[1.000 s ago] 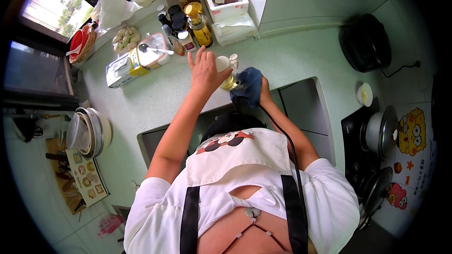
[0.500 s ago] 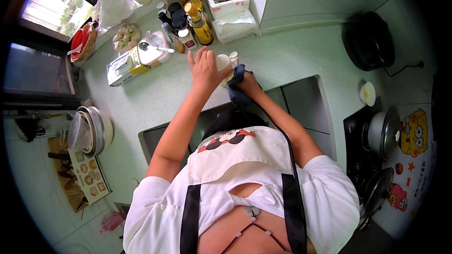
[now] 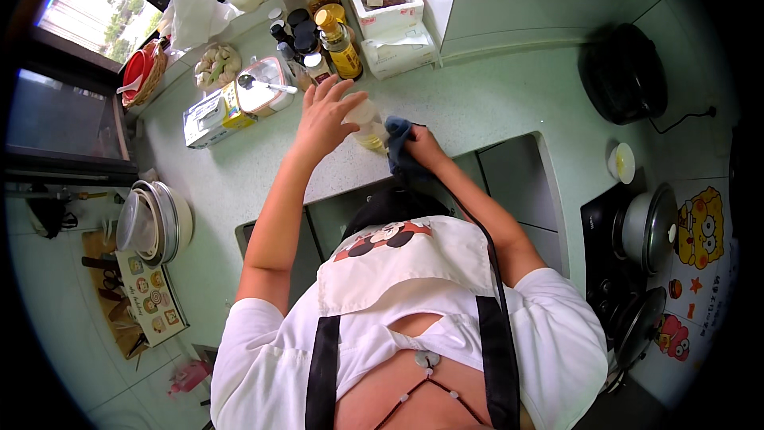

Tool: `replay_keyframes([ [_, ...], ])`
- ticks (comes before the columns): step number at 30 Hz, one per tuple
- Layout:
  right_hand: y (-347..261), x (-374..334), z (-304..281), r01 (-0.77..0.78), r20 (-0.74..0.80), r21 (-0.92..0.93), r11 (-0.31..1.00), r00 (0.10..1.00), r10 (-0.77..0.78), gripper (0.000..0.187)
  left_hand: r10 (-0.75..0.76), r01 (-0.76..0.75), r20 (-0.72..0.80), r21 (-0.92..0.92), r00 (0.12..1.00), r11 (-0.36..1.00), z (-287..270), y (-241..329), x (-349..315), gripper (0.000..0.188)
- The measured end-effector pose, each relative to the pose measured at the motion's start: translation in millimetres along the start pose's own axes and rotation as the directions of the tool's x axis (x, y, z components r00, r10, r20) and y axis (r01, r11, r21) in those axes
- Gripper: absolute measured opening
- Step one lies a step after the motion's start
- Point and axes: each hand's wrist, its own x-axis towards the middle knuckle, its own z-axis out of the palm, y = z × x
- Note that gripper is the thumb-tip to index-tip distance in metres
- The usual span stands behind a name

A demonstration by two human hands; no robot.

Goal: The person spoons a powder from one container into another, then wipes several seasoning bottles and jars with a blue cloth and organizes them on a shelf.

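Note:
A see-through container (image 3: 371, 138) with a whitish top and pale yellow liquid inside stands on the counter in front of me; its outline is a little blurred. Beside its left side is my left hand (image 3: 322, 121), fingers spread and thumb next to the container's top. Whether the thumb touches it, I cannot tell. My right hand (image 3: 426, 148) grips a dark blue cloth (image 3: 403, 143) just right of the container. The cloth hangs down near the sink's edge, and its near side touches or almost touches the container.
Several sauce bottles (image 3: 341, 52) crowd the back of the counter, beside a tissue pack (image 3: 399, 52). Left of them are a lidded box with a spoon (image 3: 263, 86) and a yellow-white carton (image 3: 215, 118). The sink (image 3: 521, 183) lies beneath my arms. A black pot (image 3: 623, 73) stands far right.
My left hand has moved left and spread its fingers. The container has turned or shifted left, its spout no longer distinct. The cloth in my right hand has moved slightly off it.

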Motion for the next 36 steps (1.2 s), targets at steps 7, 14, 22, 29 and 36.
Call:
replay_keyframes([
  [7, 2.7, 9.7, -7.3, -0.101, -0.007, -0.021, 0.995, 0.995, 0.101, 0.02, -0.368, 0.307, -0.14, -0.332, 0.919, 0.892, 20.0, -7.1, -31.8, 0.05],
  [14, -56.5, 22.1, 21.3, 0.233, -0.156, -0.151, 0.961, 0.954, -0.256, 0.023, -0.525, 0.469, 0.0, -0.45, 0.851, 0.76, 45.4, 16.6, -26.4, 0.048],
  [22, 16.7, 30.5, 24.1, -0.004, -0.068, -0.329, 0.944, 0.997, -0.02, 0.029, -0.525, 0.451, -0.02, -0.484, 0.851, 0.75, 46.8, 20.7, -25.8, 0.046],
  [29, -36.0, 32.8, 22.1, 0.0, -0.114, -0.096, 0.995, 0.993, -0.011, 0.031, -0.386, 0.363, 0.1, -0.608, 0.917, 0.706, 37.7, 2.9, -19.5, 0.042],
  [36, 33.6, 26.2, 33.6, -0.004, -0.223, -0.346, 0.938, 0.972, -0.077, 0.03, -0.304, 0.328, 0.175, -0.744, 0.937, 0.582, 44.8, -16.4, -7.1, 0.046],
])
